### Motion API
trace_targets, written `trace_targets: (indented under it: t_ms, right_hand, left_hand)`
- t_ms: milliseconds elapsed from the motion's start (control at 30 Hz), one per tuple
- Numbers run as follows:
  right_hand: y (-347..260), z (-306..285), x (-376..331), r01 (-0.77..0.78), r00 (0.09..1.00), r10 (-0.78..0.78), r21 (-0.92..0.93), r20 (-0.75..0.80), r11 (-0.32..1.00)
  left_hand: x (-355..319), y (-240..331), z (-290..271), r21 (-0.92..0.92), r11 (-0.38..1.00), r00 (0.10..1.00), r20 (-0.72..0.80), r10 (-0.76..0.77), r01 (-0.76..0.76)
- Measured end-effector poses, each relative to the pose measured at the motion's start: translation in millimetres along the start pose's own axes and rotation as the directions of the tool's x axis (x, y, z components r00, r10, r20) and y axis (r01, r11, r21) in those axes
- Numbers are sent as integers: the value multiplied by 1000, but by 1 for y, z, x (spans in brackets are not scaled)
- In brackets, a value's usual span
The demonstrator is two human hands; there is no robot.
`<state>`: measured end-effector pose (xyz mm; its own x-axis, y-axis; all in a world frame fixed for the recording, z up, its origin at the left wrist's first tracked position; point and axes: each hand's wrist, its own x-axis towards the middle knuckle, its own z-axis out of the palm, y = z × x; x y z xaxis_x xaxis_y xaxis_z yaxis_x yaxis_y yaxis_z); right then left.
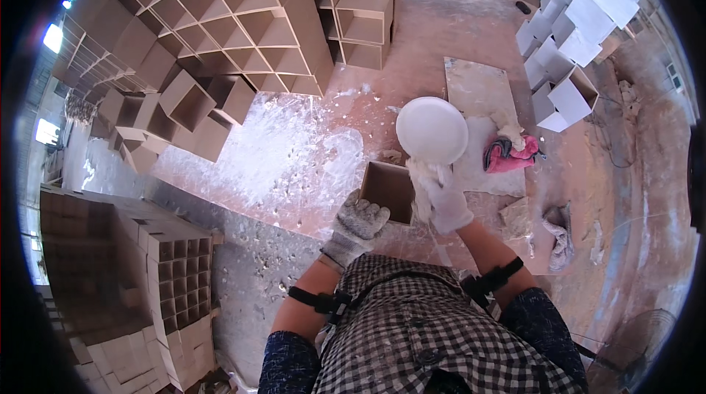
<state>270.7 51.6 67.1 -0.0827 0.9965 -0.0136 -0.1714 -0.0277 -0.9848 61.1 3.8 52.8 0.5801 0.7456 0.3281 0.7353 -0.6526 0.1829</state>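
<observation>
The brown box [388,192] is located in front of the torso, between both hands. It is a rectangular, smooth-walled, board-like unit with an open top and thin straight edges.

Left hand [358,225]: fitted with a grey, coarse-knit glove. The fingers are bent, pressed together and gripping the box wall at its near left corner.

Right hand [447,206]: fitted with a white glove, positioned at the right wall of the box. A cream, shaggy cloth [421,184] lies against this hand and partly covers the fingers; whether they are closed on it cannot be told.

Beyond the right hand is a round, white, rimmed container [432,129], either lidded or filled. To its right, a crumpled pink and dark cloth [515,155] rests near a flat, stained board [478,89]. A grey cloth [559,238] lies farther right.

Surface: the reddish floor [434,30] carries white, powdery residue.

Room: open-fronted brown boxes [220,30] are stacked in a grid at the far left. White boxes [585,15] are stacked at the far right. A small-celled stack [182,276] stands at the lower left.
</observation>
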Motion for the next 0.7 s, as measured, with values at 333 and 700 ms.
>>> trace_targets:
  t_ms: [333,700]
  right_hand:
    - [-13,-11,-83,-88,974,151,-340,166,936]
    - [-17,-64,-32,-309,951,296,305,91,901]
  left_hand:
    - [5,20,-1,74,971,972,46,-230,226]
    - [16,68,-44,-604,737,937,46,-346,302]
